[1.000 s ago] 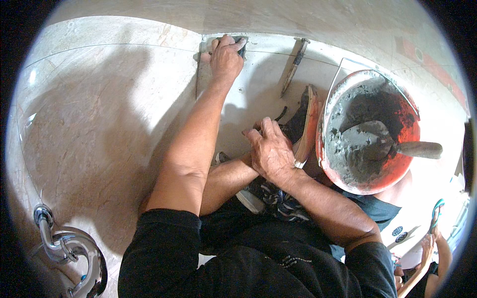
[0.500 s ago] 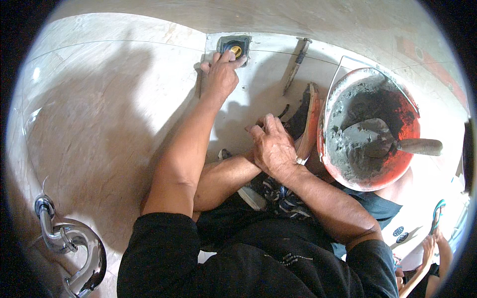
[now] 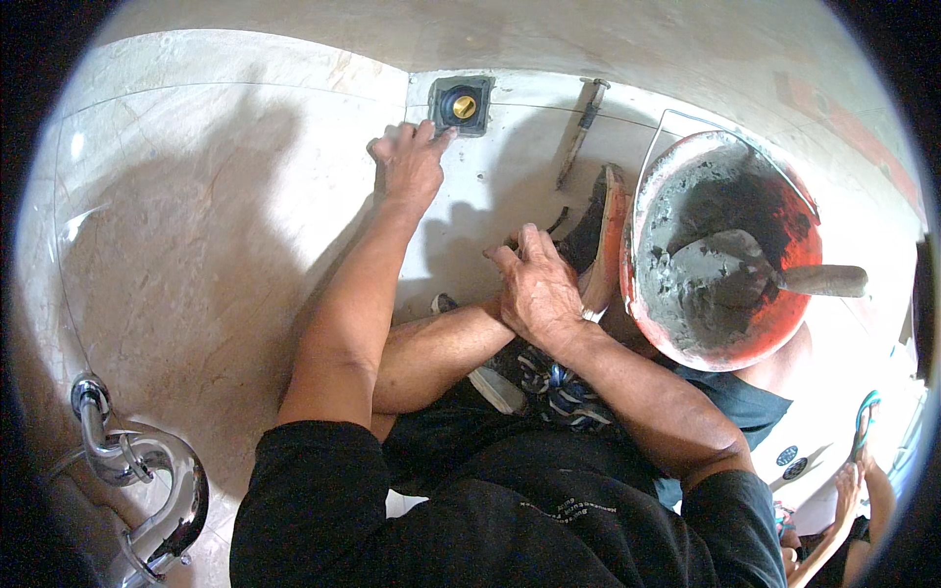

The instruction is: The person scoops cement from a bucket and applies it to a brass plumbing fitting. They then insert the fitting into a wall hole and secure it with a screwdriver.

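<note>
My left hand (image 3: 412,165) is open, fingers bent and apart, with its tips by the lower-left edge of a floor drain (image 3: 474,125). The drain is a square grey recess with a dark round ring and a brass-coloured centre (image 3: 464,107). In front of my shin, my right hand (image 3: 545,299) is closed loosely with its fingers curled. A short thin dark piece (image 3: 561,220) shows just beyond its fingers; whatever they hold is hidden. Between drain and bucket lies a slender tool with a dark grip (image 3: 582,132).
A red-rimmed bucket (image 3: 642,323) of wet grey mortar stands at right, a trowel (image 3: 823,280) resting in it. My shoe (image 3: 610,220) is beside it. A chrome pipe trap (image 3: 186,490) juts out at lower left. Another person's hands (image 3: 851,480) show at lower right, near a round grate (image 3: 787,456).
My left hand has drawn back from the drain's centre, down and to the left, uncovering the ring and brass part. My right hand has stayed in place.
</note>
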Demonstrator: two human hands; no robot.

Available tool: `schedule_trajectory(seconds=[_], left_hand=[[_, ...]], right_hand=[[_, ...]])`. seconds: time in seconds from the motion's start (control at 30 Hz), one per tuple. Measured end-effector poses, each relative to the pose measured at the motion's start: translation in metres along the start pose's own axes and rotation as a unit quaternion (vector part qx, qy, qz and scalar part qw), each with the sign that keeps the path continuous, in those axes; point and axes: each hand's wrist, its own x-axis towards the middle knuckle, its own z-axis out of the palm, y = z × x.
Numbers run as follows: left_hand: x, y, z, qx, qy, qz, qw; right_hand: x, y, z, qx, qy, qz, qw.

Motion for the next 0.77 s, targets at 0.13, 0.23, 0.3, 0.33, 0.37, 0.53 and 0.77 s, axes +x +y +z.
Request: schedule_trajectory(seconds=[0.13,0.23,0.3,0.33,0.37,0.53,0.77], left_hand=[[-0.006,0.005,0.005,0.018,0.027,-0.029,0.999],[0.002,0.012,0.000,0.038,-0.081,-0.155,0.984],[0.003,0.033,-0.021,-0.040,-0.060,-0.278,0.958],[-0.004,0.038,-0.031,-0.074,-0.053,-0.343,0.935],[-0.009,0.022,-0.030,-0.193,-0.062,-0.354,0.913],[-0.066,0.087,-0.110,-0.640,0.002,-0.385,0.665],[-0.198,0.124,-0.185,-0.549,-0.103,-0.261,0.787]], right_hand=[[-0.001,0.004,0.000,0.013,0.000,-0.007,1.000],[-0.003,0.002,-0.006,-0.005,0.008,-0.018,1.000],[-0.005,0.004,-0.006,-0.020,-0.014,-0.004,1.000],[-0.006,0.005,-0.003,-0.016,-0.001,-0.032,0.999],[-0.007,0.001,-0.002,0.001,-0.002,-0.037,0.999],[-0.005,0.020,-0.009,0.184,0.013,0.027,0.982],[-0.024,0.000,-0.061,0.500,-0.089,0.211,0.835]])
